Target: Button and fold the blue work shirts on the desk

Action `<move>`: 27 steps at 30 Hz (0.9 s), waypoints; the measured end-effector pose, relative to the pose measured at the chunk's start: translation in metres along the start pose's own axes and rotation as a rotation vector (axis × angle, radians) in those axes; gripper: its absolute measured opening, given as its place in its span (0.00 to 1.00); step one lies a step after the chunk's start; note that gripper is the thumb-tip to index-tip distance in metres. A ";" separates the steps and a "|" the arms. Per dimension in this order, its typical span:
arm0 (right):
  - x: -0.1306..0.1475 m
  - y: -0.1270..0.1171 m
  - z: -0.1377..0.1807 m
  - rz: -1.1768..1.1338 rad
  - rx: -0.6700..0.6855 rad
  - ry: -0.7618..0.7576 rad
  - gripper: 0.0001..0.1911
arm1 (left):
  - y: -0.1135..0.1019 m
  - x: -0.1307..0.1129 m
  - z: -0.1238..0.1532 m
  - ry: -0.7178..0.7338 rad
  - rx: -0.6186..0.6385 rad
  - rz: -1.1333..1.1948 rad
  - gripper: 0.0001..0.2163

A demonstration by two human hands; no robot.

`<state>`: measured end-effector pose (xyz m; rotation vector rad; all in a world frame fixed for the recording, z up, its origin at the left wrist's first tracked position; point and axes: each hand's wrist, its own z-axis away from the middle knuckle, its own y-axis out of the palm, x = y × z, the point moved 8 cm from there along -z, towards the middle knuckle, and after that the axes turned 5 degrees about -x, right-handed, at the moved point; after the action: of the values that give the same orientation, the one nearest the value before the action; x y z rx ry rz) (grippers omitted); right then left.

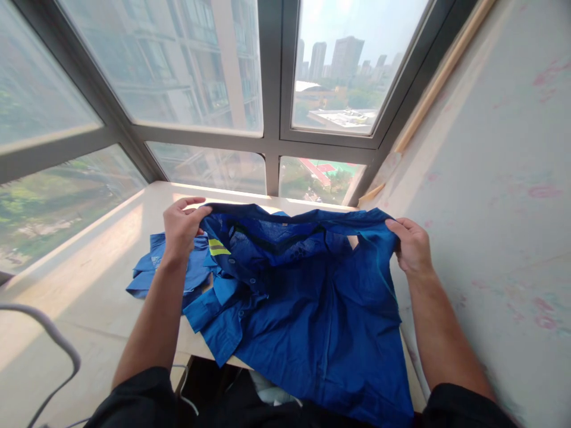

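Note:
A blue work shirt (330,309) with buttons and a yellow-and-grey reflective strip hangs stretched between my two hands. At the upper left, my left hand (182,224) pinches one end of its top edge. My right hand (411,244) is closed on the other end of that edge, beside the wall. The cloth drapes down over the front edge of the sill, and its inside shows below the raised edge. Left of it, partly behind my left forearm, another piece of folded blue cloth (147,267) lies on the sill; whether it belongs to the same shirt I cannot tell.
The pale sill (89,285) runs under grey-framed windows (272,145). To the right rises a flower-patterned wall (504,196), close to my right arm. A grey cable (53,333) loops at the lower left.

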<state>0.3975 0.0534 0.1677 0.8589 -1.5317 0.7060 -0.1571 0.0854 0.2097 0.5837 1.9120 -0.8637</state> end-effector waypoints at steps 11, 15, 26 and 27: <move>-0.041 0.155 -0.018 0.226 0.564 -0.003 0.20 | 0.212 -0.022 0.037 -0.042 0.873 0.187 0.32; -0.103 0.146 0.011 0.458 0.769 0.072 0.26 | 0.194 0.043 0.036 0.104 0.821 -0.190 0.31; -0.208 0.039 0.029 0.765 0.493 0.417 0.12 | 0.090 0.177 0.001 -0.167 0.363 -0.504 0.25; -0.215 0.035 0.035 0.779 0.505 0.477 0.15 | 0.091 0.180 0.002 -0.173 0.364 -0.486 0.24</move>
<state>0.3593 0.0712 -0.0484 0.3627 -1.2329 1.7817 -0.1751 0.1497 0.0198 0.2372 1.7724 -1.5429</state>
